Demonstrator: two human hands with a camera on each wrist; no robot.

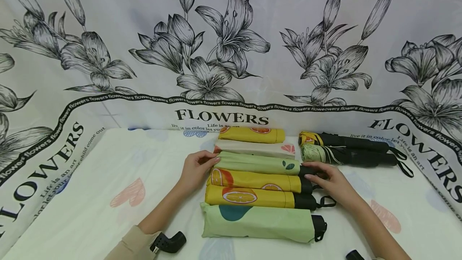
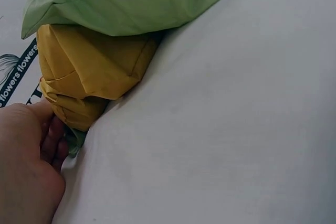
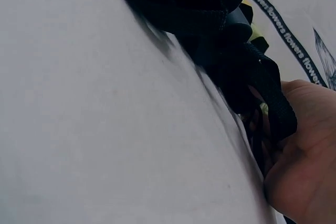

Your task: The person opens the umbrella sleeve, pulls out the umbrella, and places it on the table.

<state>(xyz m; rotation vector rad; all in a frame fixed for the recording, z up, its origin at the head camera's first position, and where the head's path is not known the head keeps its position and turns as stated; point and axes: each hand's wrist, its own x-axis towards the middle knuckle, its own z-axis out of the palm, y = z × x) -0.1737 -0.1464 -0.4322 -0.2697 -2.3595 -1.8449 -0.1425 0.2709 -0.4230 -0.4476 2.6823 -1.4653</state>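
Observation:
Several folded umbrellas lie side by side in a column on the bed-like white surface. My left hand (image 1: pixel 196 169) holds the left end of a slim light-green umbrella (image 1: pixel 258 163) with a dark leaf print, thumb and fingertips at its tip. At the other end, my right hand (image 1: pixel 330 179) grips its black handle (image 1: pixel 306 170). Just nearer lie two yellow umbrellas, one (image 1: pixel 245 180) behind the other (image 1: pixel 268 199), both with orange-slice prints. In the left wrist view, a yellow cover (image 2: pixel 94 66) partly hides the green tip (image 2: pixel 76 141).
Behind are a beige umbrella (image 1: pixel 256 148) and another yellow one (image 1: pixel 268 135). A wider green umbrella (image 1: pixel 274 224) lies nearest. To the right rest two dark-handled umbrellas, yellow-ended (image 1: pixel 355 141) and green-ended (image 1: pixel 314 153). A flower-printed cloth (image 1: pixel 274 83) stands behind.

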